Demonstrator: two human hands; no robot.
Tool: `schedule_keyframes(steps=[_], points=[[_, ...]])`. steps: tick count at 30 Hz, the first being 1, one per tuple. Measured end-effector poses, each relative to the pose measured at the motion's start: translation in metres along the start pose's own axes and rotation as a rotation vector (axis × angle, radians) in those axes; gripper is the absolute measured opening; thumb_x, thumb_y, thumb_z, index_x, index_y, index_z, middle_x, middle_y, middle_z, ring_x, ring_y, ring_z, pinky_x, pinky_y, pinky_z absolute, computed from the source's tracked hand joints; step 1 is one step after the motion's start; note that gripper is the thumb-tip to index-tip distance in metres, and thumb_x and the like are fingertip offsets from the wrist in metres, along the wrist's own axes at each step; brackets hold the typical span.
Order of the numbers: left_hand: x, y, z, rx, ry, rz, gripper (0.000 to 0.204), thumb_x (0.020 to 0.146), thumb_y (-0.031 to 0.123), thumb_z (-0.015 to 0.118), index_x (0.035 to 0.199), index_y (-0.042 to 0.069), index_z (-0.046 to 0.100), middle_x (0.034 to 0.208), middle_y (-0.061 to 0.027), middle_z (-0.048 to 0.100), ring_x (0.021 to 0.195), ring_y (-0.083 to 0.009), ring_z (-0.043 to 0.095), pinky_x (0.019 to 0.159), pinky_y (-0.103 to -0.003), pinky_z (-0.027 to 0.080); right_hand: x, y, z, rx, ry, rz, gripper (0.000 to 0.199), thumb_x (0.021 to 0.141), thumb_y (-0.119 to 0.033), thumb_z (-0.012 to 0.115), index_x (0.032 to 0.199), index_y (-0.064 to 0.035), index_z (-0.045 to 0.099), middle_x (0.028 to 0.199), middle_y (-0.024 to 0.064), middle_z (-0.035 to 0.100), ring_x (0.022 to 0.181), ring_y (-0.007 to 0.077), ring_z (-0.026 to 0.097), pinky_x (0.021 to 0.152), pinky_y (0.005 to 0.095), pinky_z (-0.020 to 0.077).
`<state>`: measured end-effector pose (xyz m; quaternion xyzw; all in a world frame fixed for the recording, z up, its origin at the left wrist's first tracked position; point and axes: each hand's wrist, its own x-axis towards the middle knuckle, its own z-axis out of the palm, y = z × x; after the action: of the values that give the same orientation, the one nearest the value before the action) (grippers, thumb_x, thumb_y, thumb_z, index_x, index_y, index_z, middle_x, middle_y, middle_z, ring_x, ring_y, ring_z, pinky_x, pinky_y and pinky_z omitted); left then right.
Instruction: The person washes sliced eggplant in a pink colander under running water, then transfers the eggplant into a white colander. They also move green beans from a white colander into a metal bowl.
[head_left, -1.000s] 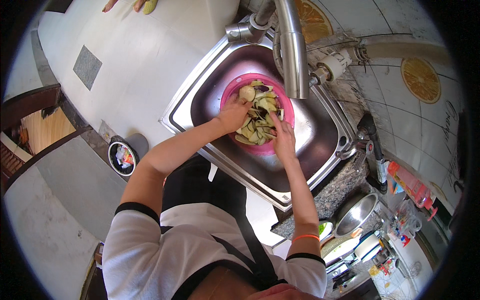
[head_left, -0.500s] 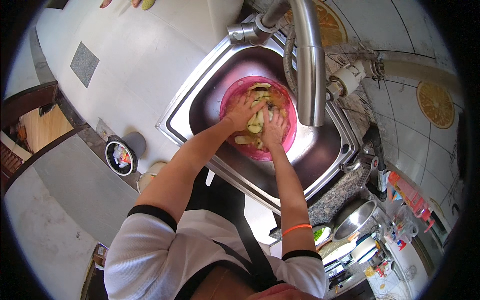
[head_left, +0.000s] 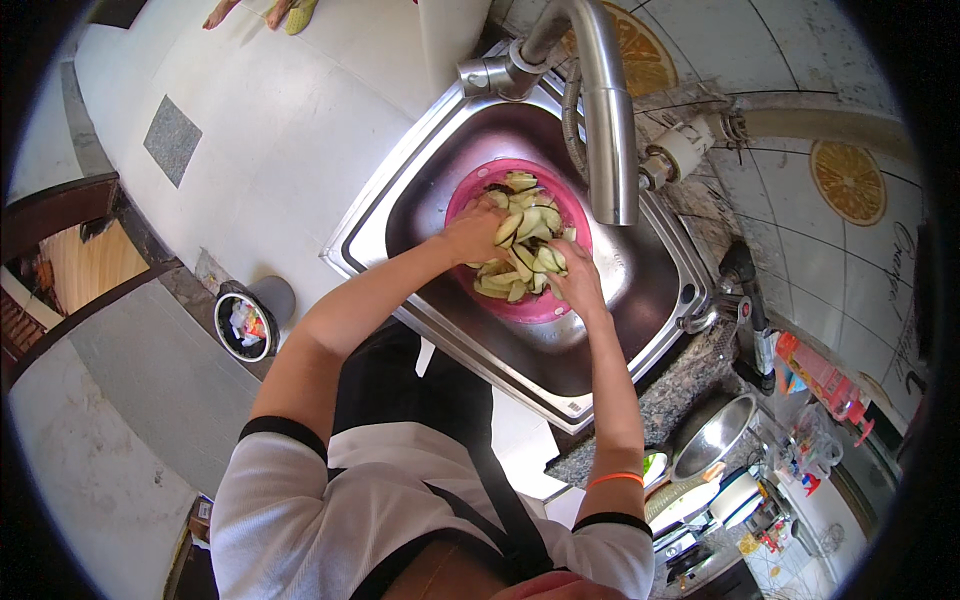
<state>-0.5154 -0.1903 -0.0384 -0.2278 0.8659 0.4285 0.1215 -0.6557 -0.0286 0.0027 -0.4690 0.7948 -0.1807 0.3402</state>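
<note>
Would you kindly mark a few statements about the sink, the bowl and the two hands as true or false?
1. The pink bowl sits inside the steel sink. True.
2. The bowl is empty. False: it holds pale vegetable slices with dark skin.
3. Both the left hand and the right hand are in the bowl among the slices. True.
4. The faucet stands off to one side, clear of the sink. False: its spout reaches over the sink, beside the bowl.
5. The person wears an orange band on the left arm. False: it is on the right arm.
</note>
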Motion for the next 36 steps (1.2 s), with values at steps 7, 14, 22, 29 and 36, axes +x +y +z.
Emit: schedule_keyframes(steps=[7,14,22,29,36], points=[[0.008,-0.002,-0.002,0.024,0.116,0.033,0.090,0.063,0.022,0.068,0.132,0.004,0.013,0.131,-0.0209,0.023,0.121,-0.0351,0.025,0.100,-0.037,0.024,0.046,-0.027,0.004,-0.036,-0.138,-0.102,0.068,0.059,-0.013,0.073,0.119,-0.0072,0.041,0.120,0.0145,0.040,0.109,0.0323,0.040,0.093,0.0380,0.0328],[0.037,-0.033,0.044,-0.020,0.108,0.024,0.102,0.055,0.028,0.073,0.132,0.005,0.011,0.127,-0.0218,0.031,0.121,-0.0350,0.025,0.101,-0.036,0.022,0.094,0.049,0.079,0.674,-0.032,0.093,0.079,0.064,-0.033,0.070,0.128,-0.0104,0.031,0.124,0.0142,0.037,0.114,0.0325,0.035,0.095,0.0386,0.0298],[0.060,-0.050,0.068,-0.426,-0.072,-0.045,0.081,0.048,0.015,0.074,0.116,0.005,0.031,0.108,-0.0192,0.049,0.101,-0.0338,0.048,0.088,-0.035,0.038,0.063,0.061,0.055,0.386,-0.158,0.062,0.048,0.070,-0.017,0.064,0.113,-0.0060,0.048,0.110,0.0176,0.049,0.108,0.0308,0.042,0.091,0.0349,0.0342],[0.009,-0.021,0.045,-0.104,0.012,0.283,0.042,0.069,0.023,0.057,0.111,0.017,0.050,0.117,-0.0115,0.045,0.111,-0.0358,0.035,0.093,-0.048,0.029,-0.004,0.010,0.032,-0.214,-0.183,-0.063,0.069,0.058,-0.032,0.072,0.116,-0.0087,0.044,0.128,0.0182,0.030,0.121,0.0368,0.022,0.097,0.0477,0.0211],[0.020,-0.026,0.084,0.339,0.186,0.239,0.050,0.080,0.044,0.043,0.127,0.031,0.031,0.134,-0.0112,0.023,0.119,-0.0364,0.026,0.097,-0.050,0.023,0.000,0.005,0.071,-0.406,-0.285,0.162,0.093,0.058,-0.041,0.070,0.132,-0.0083,0.024,0.137,0.0202,0.008,0.125,0.0410,0.008,0.099,0.0512,0.0098]])
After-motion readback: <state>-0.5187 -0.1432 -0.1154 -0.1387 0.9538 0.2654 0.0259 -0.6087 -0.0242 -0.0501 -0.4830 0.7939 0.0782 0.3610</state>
